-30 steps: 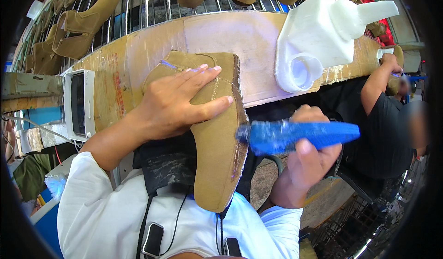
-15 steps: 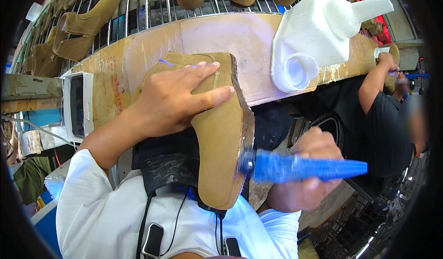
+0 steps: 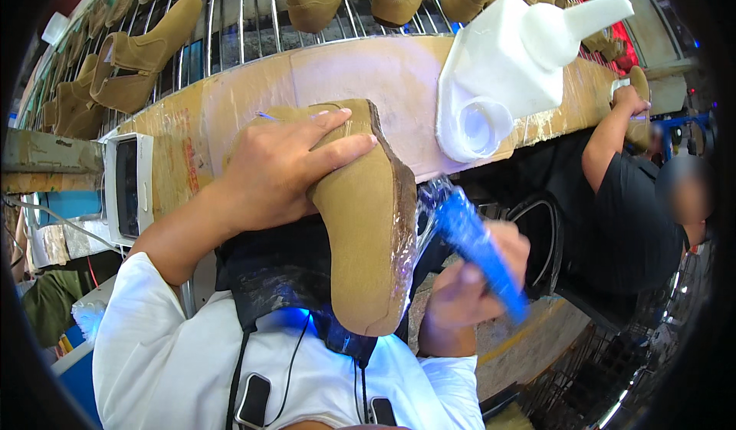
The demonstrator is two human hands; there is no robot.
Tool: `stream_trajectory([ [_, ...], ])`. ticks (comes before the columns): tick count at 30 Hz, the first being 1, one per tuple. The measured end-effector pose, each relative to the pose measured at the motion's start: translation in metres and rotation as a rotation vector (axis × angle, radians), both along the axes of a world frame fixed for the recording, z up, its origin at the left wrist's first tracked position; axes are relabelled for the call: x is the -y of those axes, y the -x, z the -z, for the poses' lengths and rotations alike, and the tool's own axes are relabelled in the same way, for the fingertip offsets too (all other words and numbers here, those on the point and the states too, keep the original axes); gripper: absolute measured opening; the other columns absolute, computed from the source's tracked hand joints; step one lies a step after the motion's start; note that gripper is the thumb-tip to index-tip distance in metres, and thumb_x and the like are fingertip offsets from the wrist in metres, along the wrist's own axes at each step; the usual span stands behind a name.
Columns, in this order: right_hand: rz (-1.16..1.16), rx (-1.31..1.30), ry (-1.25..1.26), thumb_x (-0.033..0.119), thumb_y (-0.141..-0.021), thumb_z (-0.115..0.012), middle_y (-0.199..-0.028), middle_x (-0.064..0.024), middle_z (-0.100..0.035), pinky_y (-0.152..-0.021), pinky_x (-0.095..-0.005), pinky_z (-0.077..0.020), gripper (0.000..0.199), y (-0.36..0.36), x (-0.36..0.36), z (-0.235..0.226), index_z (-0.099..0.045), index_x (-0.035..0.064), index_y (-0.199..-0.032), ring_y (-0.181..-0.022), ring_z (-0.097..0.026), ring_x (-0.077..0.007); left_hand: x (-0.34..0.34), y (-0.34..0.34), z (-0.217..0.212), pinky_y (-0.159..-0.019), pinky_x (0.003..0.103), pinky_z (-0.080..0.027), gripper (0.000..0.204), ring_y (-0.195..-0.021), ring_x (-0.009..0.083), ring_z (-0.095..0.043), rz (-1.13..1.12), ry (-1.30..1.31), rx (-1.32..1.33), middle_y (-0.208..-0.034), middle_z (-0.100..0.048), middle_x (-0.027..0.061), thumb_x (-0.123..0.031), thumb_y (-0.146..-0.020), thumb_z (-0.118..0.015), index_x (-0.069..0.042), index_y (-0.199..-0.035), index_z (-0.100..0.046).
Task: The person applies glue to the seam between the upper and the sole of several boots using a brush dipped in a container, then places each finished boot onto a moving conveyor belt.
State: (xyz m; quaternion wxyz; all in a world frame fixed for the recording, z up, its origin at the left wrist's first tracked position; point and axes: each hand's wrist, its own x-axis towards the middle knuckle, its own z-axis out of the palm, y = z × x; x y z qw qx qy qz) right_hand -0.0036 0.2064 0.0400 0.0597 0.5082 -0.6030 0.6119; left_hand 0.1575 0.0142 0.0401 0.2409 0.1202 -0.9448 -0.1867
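Note:
My left hand (image 3: 280,169) grips a tan suede boot (image 3: 360,254), thumb and fingers spread over its upper part, toe end toward my body. The boot's sole side, a rough brown border, faces right and carries wet, shiny streaks. In my right hand (image 3: 479,277), fingers closed, is a blue-handled brush (image 3: 475,238), blurred by motion. Its head is beside the boot's brown border, apart from it, with clear glue-like strands stretching between them. The bristles are too smeared to make out.
A white plastic bottle (image 3: 514,62) with a spout and small round cup stands on the cardboard-covered bench (image 3: 261,81). A metal rack behind holds several tan boots (image 3: 146,47). A boxed dark panel (image 3: 129,188) is at left. At right a co-worker (image 3: 629,200) handles another boot.
The brush has come away from the boot's lower edge, moving up, and its handle now tilts down to the right. More shiny wet streaks show on the border. My left hand keeps its grip.

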Motion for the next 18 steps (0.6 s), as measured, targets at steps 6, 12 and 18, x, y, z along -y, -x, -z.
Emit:
stream_trajectory([
  [6, -0.287, 0.467, 0.06, 0.039, -0.082, -0.067, -0.077, -0.0098, -0.056, -0.057, -0.0269, -0.0397, 0.039, 0.011, 0.015, -0.037, -0.059, 0.0008, -0.083, -0.064, -0.051, -0.0168, 0.0, 0.004, -0.005, -0.076, 0.037, -0.052, 0.064, -0.093, 0.0322, -0.065, 0.012, 0.027, 0.014, -0.116, -0.062, 0.0176, -0.018, -0.061, -0.08, -0.017, -0.12, -0.055],
  [12, -0.295, 0.341, 0.164, 0.035, -0.085, -0.068, -0.074, -0.0076, -0.059, -0.05, -0.0225, -0.0415, 0.034, 0.011, 0.001, -0.046, -0.061, 0.0021, -0.085, -0.058, -0.055, -0.0116, 0.003, 0.011, -0.011, -0.079, 0.037, -0.051, 0.065, -0.096, 0.032, -0.064, 0.003, -0.045, 0.058, -0.113, -0.063, 0.0161, -0.015, -0.059, -0.081, -0.014, -0.119, -0.056],
  [18, -0.17, -0.014, 0.137, 0.038, -0.082, -0.069, -0.072, -0.0061, -0.058, -0.051, -0.022, -0.0417, 0.035, 0.026, 0.001, -0.068, -0.06, 0.0038, -0.085, -0.057, -0.056, -0.0139, 0.007, 0.023, -0.029, -0.083, 0.036, -0.051, 0.066, -0.098, 0.0315, -0.063, -0.005, -0.186, 0.121, -0.11, -0.064, 0.0142, -0.014, -0.056, -0.083, -0.01, -0.117, -0.057],
])
